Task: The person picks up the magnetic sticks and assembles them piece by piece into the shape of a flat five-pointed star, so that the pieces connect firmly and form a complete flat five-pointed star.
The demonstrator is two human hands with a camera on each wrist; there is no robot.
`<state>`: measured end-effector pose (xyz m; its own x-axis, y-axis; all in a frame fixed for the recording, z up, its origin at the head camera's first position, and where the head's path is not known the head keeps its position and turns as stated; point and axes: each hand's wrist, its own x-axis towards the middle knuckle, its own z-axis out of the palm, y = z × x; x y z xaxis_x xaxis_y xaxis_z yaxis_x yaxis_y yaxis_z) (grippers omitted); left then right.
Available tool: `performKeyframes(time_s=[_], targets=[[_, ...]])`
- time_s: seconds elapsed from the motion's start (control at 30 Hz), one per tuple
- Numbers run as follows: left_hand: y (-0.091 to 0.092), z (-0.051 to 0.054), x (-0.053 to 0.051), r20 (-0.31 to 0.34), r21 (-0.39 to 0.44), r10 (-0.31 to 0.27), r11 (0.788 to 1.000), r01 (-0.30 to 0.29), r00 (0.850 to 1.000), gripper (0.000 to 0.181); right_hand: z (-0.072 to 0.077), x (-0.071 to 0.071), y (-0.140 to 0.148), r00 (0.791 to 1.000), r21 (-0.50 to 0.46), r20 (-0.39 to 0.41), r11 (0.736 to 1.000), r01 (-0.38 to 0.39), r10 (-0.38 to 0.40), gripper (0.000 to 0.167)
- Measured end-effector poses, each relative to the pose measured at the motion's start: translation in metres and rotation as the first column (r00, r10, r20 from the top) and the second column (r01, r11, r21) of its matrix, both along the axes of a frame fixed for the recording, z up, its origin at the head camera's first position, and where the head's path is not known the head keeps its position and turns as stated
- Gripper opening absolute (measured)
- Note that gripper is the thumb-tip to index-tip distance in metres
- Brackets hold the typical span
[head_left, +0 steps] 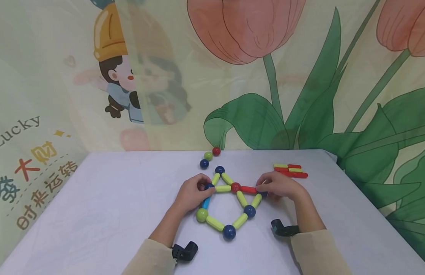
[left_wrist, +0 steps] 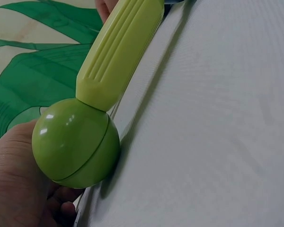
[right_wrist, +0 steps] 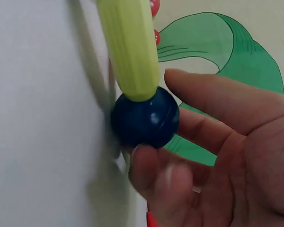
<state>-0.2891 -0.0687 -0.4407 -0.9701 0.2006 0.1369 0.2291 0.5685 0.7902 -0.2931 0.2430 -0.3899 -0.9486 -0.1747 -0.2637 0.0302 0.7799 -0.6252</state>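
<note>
A frame of ball-and-rod magnetic pieces lies on the table, with yellow-green rods (head_left: 215, 224), a blue rod (head_left: 206, 203) and a red rod (head_left: 248, 189). My left hand (head_left: 191, 194) pinches the dark blue ball (head_left: 209, 186) at its left corner. In the left wrist view a green ball (left_wrist: 76, 144) partly hides that hand. At the right corner my right hand (head_left: 280, 186) has its fingers around another dark blue ball (right_wrist: 145, 119), where a yellow-green rod (right_wrist: 130, 49) joins. A red ball (head_left: 236, 187) sits between the two hands.
Behind the frame lie loose red (head_left: 216, 151), green (head_left: 208, 156) and dark blue (head_left: 204, 164) balls. Several spare red and yellow-green rods (head_left: 293, 174) lie beyond my right hand. A printed cloth (head_left: 247, 122) hangs at the white table's (head_left: 95, 214) far edge.
</note>
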Motion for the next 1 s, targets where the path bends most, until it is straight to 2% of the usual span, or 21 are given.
performKeyframes(time_s=[0.43,0.63,0.77,0.9,0.97,1.0], targets=[[0.001,0.002,0.002,0.001,0.016,0.033,0.999,-0.033,0.999,0.017,-0.007,-0.005,-0.004,0.998,-0.029,-0.036,0.998,0.048,-0.049,0.032],[0.0,-0.001,0.002,-0.013,0.022,0.025,0.999,-0.025,1.0,0.014,-0.007,-0.006,-0.006,0.997,-0.035,-0.038,0.997,0.068,-0.069,0.03],[-0.001,0.0,0.002,-0.03,0.031,0.041,0.999,-0.04,0.999,0.014,-0.01,-0.008,-0.011,0.995,-0.058,-0.067,0.996,0.072,-0.075,0.031],[-0.001,0.001,0.002,-0.102,0.059,0.105,0.993,-0.099,0.989,0.015,-0.014,-0.01,-0.016,0.995,-0.127,-0.089,0.991,0.036,-0.048,0.042],[0.0,0.001,0.001,-0.189,0.068,0.156,0.987,-0.146,0.969,0.015,-0.015,-0.01,-0.018,0.996,-0.17,-0.089,0.985,0.003,-0.018,0.052],[0.0,0.001,0.001,-0.245,0.065,0.182,0.983,-0.171,0.952,0.015,-0.016,-0.01,-0.019,0.996,-0.188,-0.089,0.982,-0.019,0.002,0.057]])
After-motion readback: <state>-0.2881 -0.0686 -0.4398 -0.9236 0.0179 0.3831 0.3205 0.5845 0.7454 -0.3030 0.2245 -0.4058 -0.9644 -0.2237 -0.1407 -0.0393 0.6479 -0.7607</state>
